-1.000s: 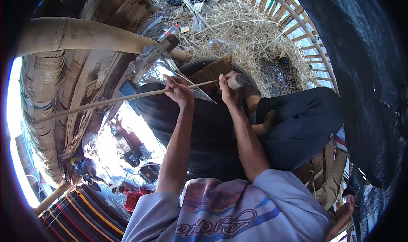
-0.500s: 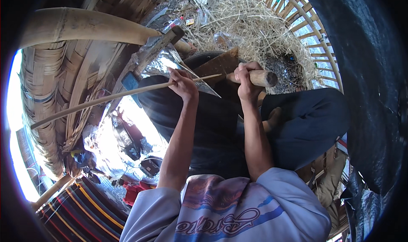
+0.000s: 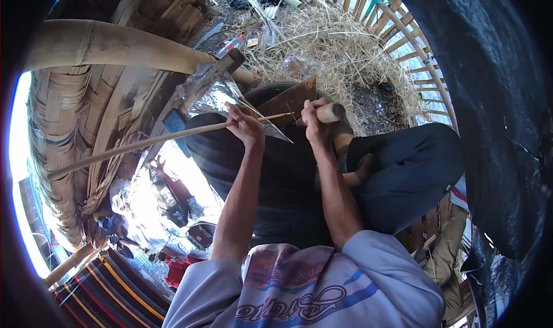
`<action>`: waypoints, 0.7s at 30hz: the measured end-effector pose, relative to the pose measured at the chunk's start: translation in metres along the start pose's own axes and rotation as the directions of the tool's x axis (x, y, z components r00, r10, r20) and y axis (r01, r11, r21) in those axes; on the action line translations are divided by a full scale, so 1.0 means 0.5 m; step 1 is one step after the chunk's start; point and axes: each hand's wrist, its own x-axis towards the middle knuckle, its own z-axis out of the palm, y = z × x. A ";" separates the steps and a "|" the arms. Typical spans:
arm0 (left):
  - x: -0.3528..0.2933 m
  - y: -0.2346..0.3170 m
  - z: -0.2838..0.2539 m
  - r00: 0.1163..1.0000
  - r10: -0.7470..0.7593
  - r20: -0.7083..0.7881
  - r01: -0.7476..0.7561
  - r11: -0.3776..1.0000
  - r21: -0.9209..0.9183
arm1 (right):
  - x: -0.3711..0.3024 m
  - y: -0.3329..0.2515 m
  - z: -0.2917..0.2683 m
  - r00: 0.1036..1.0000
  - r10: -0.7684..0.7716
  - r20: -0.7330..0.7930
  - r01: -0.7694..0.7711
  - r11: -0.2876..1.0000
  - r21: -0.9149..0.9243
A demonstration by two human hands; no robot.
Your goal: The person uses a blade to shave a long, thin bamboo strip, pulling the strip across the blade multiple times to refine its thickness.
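Observation:
My left hand [image 3: 245, 123] is closed around a long thin wooden stick [image 3: 150, 140], which runs from the woven wall at the left to a pale, tapered tip in front of me. My right hand [image 3: 314, 120] grips a tool by its thick, round wooden handle [image 3: 330, 113], the butt facing right. Its working end lies close to the stick's tip, and I cannot make out its shape there. Just beyond both hands is a flat, rusty-brown, pointed piece [image 3: 288, 100]. My crossed legs in dark trousers [image 3: 403, 158] lie beneath my forearms.
A thick bamboo pole [image 3: 121, 42] crosses the upper left before woven bamboo panels [image 3: 60, 115]. Dry straw [image 3: 340, 45] and a clear plastic bottle [image 3: 296, 67] lie ahead. A slatted bamboo fence [image 3: 409, 45] curves at the right, beside a hanging black sheet [image 3: 495, 126]. Striped cloth [image 3: 109, 287] lies lower left.
My right hand with the wooden-handled tool has come left and a little toward me, along the stick's tip. The left hand keeps its grip on the stick. The whole view has shifted slightly.

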 end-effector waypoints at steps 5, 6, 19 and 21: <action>0.010 0.001 0.013 0.999 0.048 -0.009 -0.047 0.999 0.027 | 0.024 -0.065 0.008 0.996 -0.066 0.053 0.069 0.996 -0.056; 0.012 0.006 0.029 0.998 0.054 -0.039 -0.051 0.996 0.071 | 0.021 -0.047 0.011 0.993 -0.065 0.101 0.090 0.958 -0.272; 0.016 -0.012 0.020 0.999 0.040 0.020 -0.040 0.999 0.007 | 0.039 -0.014 -0.004 1.000 0.001 -0.022 0.000 0.998 0.068; 0.020 -0.015 0.018 0.994 0.104 0.018 -0.104 0.993 0.056 | 0.048 -0.083 0.008 0.997 -0.080 -0.013 0.081 0.990 0.119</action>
